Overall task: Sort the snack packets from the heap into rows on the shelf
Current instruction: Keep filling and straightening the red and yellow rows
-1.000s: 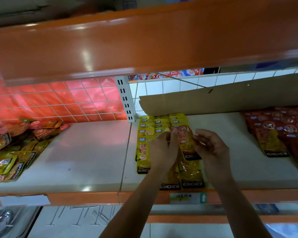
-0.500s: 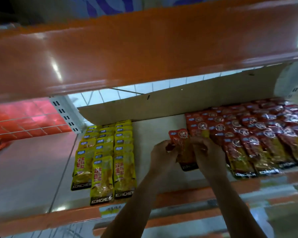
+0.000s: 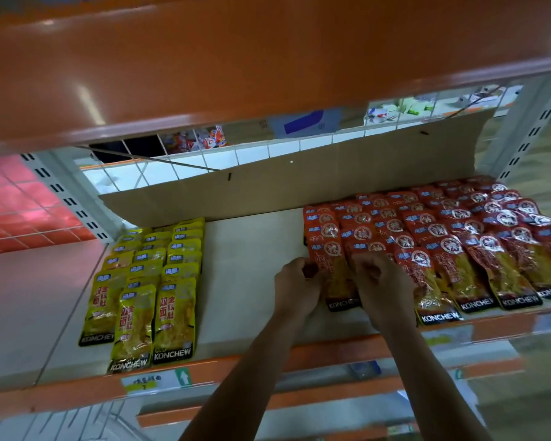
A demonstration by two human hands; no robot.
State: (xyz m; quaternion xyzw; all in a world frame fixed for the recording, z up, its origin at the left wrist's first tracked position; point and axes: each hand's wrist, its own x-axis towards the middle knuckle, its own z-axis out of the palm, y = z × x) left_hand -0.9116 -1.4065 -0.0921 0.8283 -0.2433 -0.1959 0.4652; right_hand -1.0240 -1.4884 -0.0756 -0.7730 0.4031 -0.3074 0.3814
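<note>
Fingers (image 3: 309, 270) of left hand (image 3: 296, 284) and right hand (image 3: 380, 281) pinch the red packet (image 3: 337, 281) by its side edges, its long axis front-to-back between them, at the left end of the red rows (image 3: 458, 237) on the shelf (image 3: 252, 249).

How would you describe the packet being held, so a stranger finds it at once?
On the cream shelf, red packets fill the right side. The held packet fronts their leftmost column, the one nearest the yellow packets. It alone is pinched between the left hand and right hand.
</note>
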